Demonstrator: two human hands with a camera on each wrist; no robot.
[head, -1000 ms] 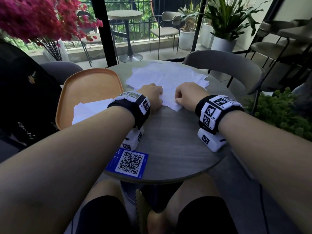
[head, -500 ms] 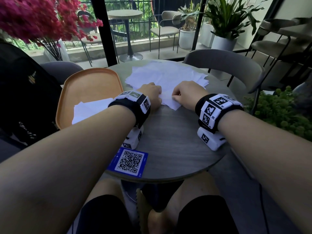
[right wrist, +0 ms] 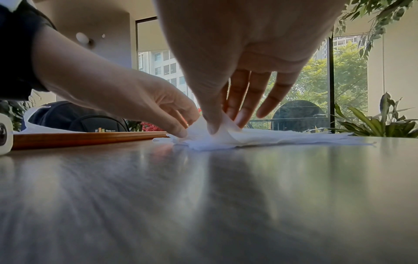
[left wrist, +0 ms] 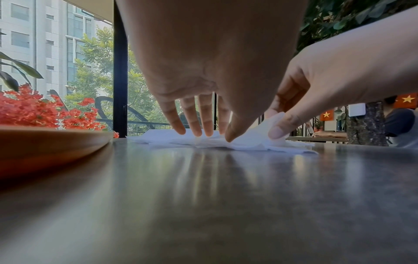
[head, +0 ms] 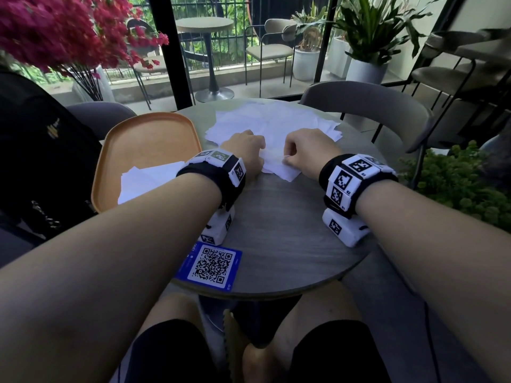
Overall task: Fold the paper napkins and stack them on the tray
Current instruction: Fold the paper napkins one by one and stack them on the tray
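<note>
The napkin being worked lies on the bench at the near edge of the loose pile, just right of the tray, where a few folded ones already sit at the near end. The right hand has its grip narrow, thumb and forefinger pinching a lifted corner of the napkin, as the right wrist view shows. The left hand presses with straight fingers and thumb tip on the sheet beside that corner, holding it down rather than gripping. This is thin, soft tissue: almost weightless, limp, and likely to cling to the sheet beneath, so peeling one layer probably needs exactly this hold-and-pinch at a corner. It should tear if pulled hard against the pressing fingers, and it will not keep a crease unless the fold is pressed flat. Best held at corners or along an edge, with light pressure; a draught or a quick move could shift the whole pile.
</note>
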